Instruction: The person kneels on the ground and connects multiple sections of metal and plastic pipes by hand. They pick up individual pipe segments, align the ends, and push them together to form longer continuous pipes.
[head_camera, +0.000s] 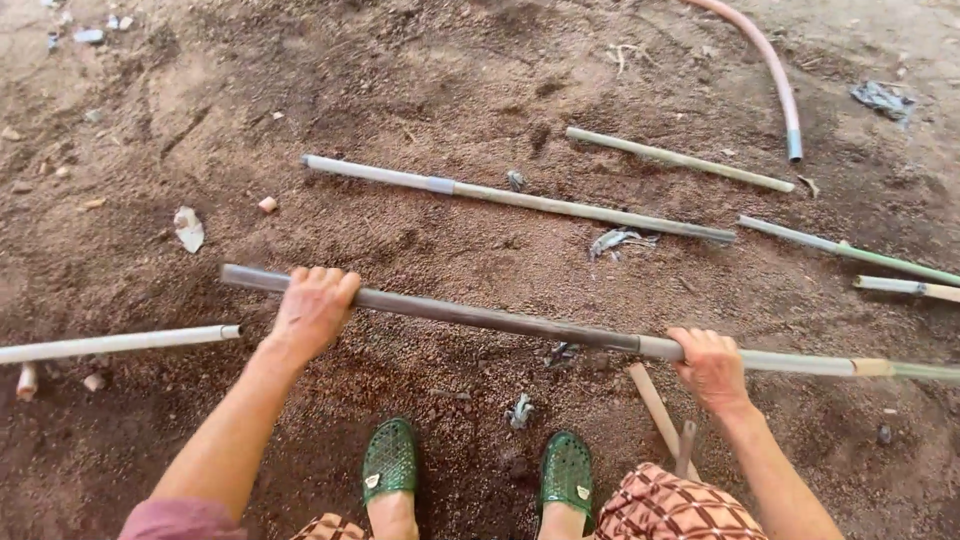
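Observation:
A long grey pipe (500, 320) stretches across the view from left to the right edge, held level above the brown dirt ground. My left hand (312, 305) is closed over it near its left end. My right hand (712, 365) grips it farther right, where the pipe turns paler. My feet in green perforated shoes (390, 460) stand just below the pipe.
Several other pipes lie on the dirt: a long grey one (520, 198) beyond, a shorter one (680, 158), a white one (120, 343) at the left, two at the right edge (850, 250). A curved pink hose (770, 70) lies top right. A wooden stick (655, 405) lies by my right foot.

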